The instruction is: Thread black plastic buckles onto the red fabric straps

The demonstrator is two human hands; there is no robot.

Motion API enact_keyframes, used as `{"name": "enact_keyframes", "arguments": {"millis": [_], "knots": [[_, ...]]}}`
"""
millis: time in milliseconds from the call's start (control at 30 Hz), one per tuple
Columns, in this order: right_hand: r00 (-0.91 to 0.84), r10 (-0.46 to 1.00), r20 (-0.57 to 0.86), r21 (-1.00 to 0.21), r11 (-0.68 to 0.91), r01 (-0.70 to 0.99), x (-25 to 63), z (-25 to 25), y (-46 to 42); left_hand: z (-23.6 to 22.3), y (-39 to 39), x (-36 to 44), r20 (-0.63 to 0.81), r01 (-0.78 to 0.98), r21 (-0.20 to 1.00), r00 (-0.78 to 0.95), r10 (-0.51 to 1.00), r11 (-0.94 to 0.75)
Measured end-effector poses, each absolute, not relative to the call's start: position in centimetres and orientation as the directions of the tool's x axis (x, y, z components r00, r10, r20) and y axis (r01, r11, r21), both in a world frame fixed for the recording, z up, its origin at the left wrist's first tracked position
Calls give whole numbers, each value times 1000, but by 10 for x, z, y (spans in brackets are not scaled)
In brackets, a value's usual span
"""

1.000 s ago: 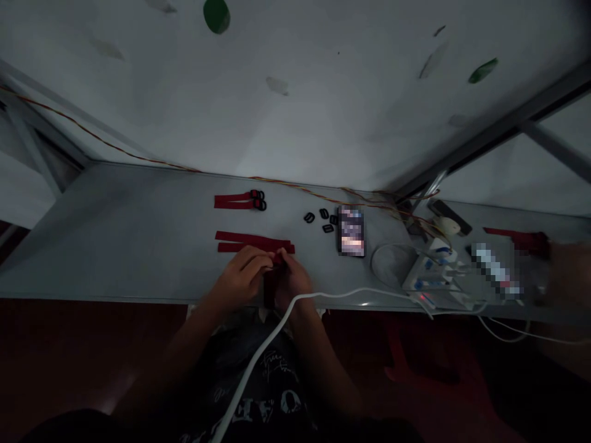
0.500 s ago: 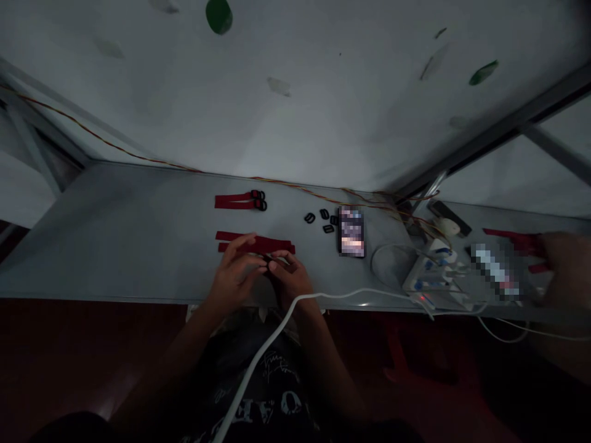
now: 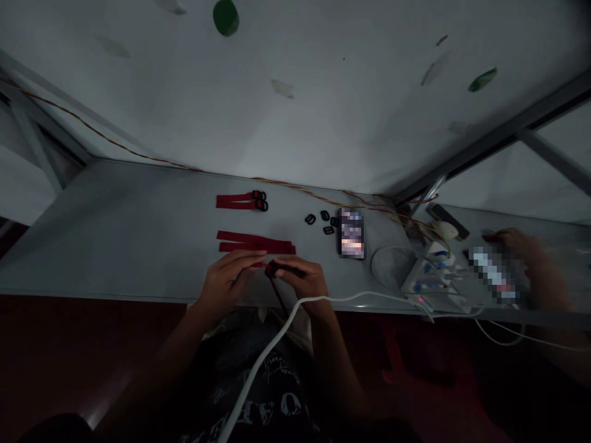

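Between my two hands, over the front of the grey table, is a red strap (image 3: 278, 291) with a dark buckle (image 3: 270, 269) on it. My left hand (image 3: 229, 275) pinches the strap's end. The fingers of my right hand (image 3: 302, 277) are closed on the buckle, partly hiding it. From there the strap hangs down towards my lap. Just beyond my fingers lie loose red straps (image 3: 253, 239), flat on the table. Farther back are red straps with black buckles (image 3: 237, 201) fitted at their right ends. Several loose black buckles (image 3: 325, 216) lie to the right.
A phone (image 3: 351, 234) lies right of the buckles. A power strip (image 3: 429, 274) with plugs stands farther right, and its white cable (image 3: 295, 307) crosses over my right wrist. Another person's hand (image 3: 521, 243) is beside a second phone (image 3: 494, 274). Thin wires run along the wall.
My hands have moved slightly apart, and the red strap end and hanging length now show between them. At the right, the other person's hand has moved left, beyond the second phone.
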State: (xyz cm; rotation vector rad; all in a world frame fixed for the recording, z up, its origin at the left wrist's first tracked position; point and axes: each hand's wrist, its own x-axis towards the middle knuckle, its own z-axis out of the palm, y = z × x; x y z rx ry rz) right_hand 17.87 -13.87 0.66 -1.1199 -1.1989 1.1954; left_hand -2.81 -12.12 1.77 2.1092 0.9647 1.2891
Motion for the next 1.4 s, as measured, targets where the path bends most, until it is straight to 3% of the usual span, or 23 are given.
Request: {"name": "enact_keyframes", "arguments": {"millis": [133, 333, 567, 900, 1200, 1400], "knots": [[-37, 985, 168, -985, 170, 43, 175, 20, -145, 20, -121, -28, 506, 268, 753, 348, 789, -601], [205, 951, 231, -966, 200, 163, 168, 35, -152, 24, -121, -27, 389, 112, 883, 368, 845, -455], [51, 927, 371, -905, 349, 243, 181, 44, -149, 21, -129, -22, 281, -101, 959, 453, 846, -264], [-44, 941, 335, -908, 335, 253, 191, 40, -151, 30, -125, -26, 160, -246, 969, 628, 762, -1], [-26, 939, 344, -907, 339, 250, 190, 25, -155, 27, -116, -27, 187, -269, 963, 633, 751, -13], [25, 951, 307, -926, 293, 238, 176, 13, -161, 26, -119, -22, 59, -220, 969, 657, 752, 115]]}}
